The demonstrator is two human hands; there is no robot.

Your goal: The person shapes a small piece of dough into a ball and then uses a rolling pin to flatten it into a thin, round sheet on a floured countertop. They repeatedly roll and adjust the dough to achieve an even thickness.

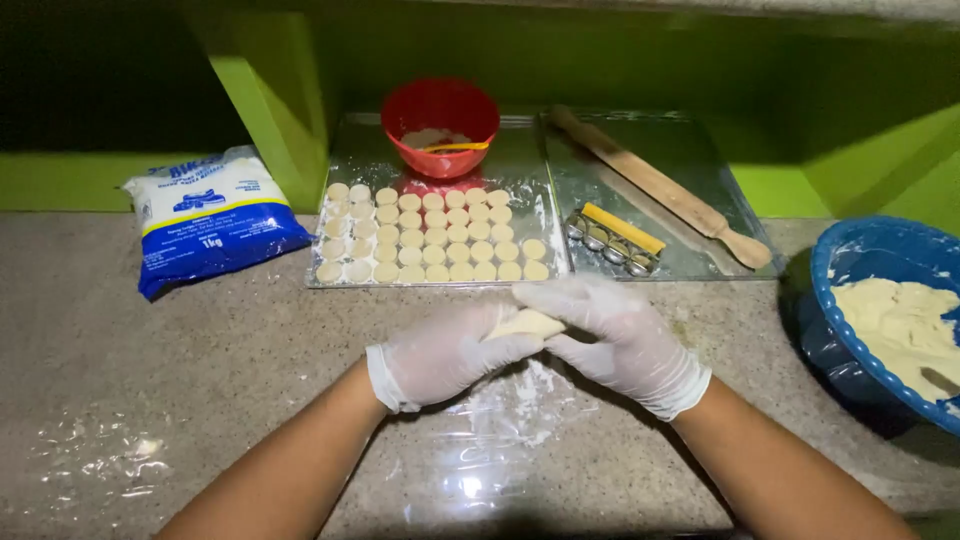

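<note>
1. Flour is sitting in a white and blue bag, lying flat on the counter well to the left of the dough piece, likely kept off to the side so it is reachable but out of the working patch.
2. Rows of small pale dough discs are resting on a shiny metal tray just behind the dough piece, spaced apart, seemingly so they are not sticking to one another.
3. Sitting at the back of that tray, behind the dough piece, is a red bowl with a pale filling and a yellow utensil laid across it.
4. The left hand, gloved in thin clear plastic, is curling around the dough piece, fingers pressed together and closing on its left end.
5. The dough piece is being held between both hands, above a floured plastic sheet on the counter.
6. The right hand, also gloved, is cupping the dough piece from the right, fingers bent and pinching its edge against the thumb.
7. Behind and right of the dough piece, a second tray is carrying a wooden rolling pin and a metal mould with a yellow handle.
8. Far right of the dough piece, a blue basin is holding a mass of pale dough, close to the right arm.
</note>
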